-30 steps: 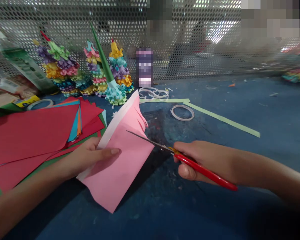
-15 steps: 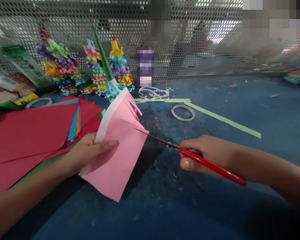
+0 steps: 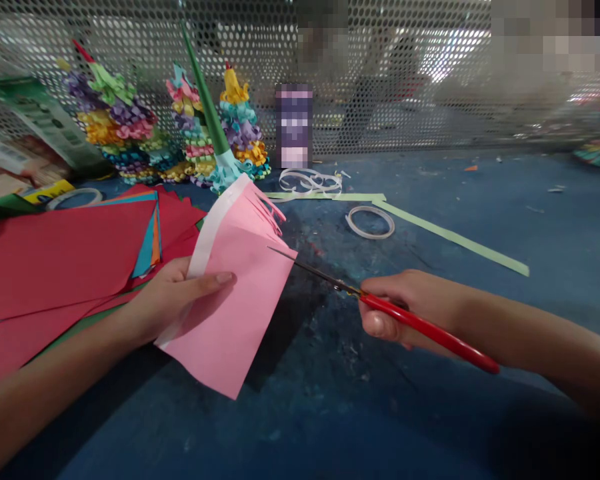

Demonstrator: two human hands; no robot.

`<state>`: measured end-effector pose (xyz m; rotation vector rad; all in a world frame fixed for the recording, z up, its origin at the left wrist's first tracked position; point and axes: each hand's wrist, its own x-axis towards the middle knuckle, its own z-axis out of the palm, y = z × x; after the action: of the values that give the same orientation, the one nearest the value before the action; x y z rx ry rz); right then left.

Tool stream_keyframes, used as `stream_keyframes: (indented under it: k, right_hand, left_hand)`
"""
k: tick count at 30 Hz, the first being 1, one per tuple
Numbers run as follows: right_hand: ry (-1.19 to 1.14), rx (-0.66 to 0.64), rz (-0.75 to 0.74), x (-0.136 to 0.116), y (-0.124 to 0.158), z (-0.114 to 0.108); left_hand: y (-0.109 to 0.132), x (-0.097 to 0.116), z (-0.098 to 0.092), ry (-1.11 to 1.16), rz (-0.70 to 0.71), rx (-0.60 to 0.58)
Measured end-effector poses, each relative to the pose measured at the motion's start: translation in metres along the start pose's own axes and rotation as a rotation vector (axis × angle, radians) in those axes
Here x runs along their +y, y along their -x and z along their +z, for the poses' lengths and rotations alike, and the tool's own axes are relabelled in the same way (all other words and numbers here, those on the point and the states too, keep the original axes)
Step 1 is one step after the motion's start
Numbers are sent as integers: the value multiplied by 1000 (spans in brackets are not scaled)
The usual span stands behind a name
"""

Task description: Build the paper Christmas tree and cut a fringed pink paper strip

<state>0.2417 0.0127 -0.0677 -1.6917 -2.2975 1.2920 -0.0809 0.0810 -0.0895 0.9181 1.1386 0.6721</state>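
Observation:
A sheet of pink paper (image 3: pixel 240 300) is pinched in my left hand (image 3: pixel 173 293), thumb on top, fingers hidden beneath. A white strip (image 3: pixel 215 227) runs along its left edge, and its upper right edge is cut into a narrow fringe (image 3: pixel 267 210). My right hand (image 3: pixel 405 310) grips red-handled scissors (image 3: pixel 425 330). Their blade lies across the sheet's right edge, below the fringe, with the tip over the pink surface. Just beyond the sheet stands a green paper cone (image 3: pixel 207 107) with light-blue curled fringe around its base.
Red, blue and green paper sheets (image 3: pixel 55 247) are piled at left. Several fringed paper cones (image 3: pixel 237 113) and a green-labelled bottle (image 3: pixel 45 120) stand before a perforated metal screen (image 3: pixel 370 80). A white tape roll (image 3: pixel 370 222) and a pale green strip (image 3: pixel 450 235) lie on the blue table (image 3: pixel 480 193).
The view has shifted slightly. My hands, the pink paper and the scissors keep nearly the same places; the fringe near the blade looks a little more separated.

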Motion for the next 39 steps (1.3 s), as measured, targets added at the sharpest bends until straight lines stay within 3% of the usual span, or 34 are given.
stream_keyframes:
  k: [5,15,26,33,39]
  right_hand:
    - [3,1,7,-5,-1,-1]
    - [-18,-22,243,-32,-13,-11]
    - [65,2,-19,-18,-7,-7]
    - [9,43,-50,-28,-15,-5]
    - [-55,51,14,-35,-19,-11]
  left_hand:
    - [2,1,4,40,-21,-4]
    - [5,5,9,66,-4,6]
    - [7,7,7,-13,-58,16]
    - [6,9,3,-30,-56,-39]
    - [6,11,3,-23,-72,-61]
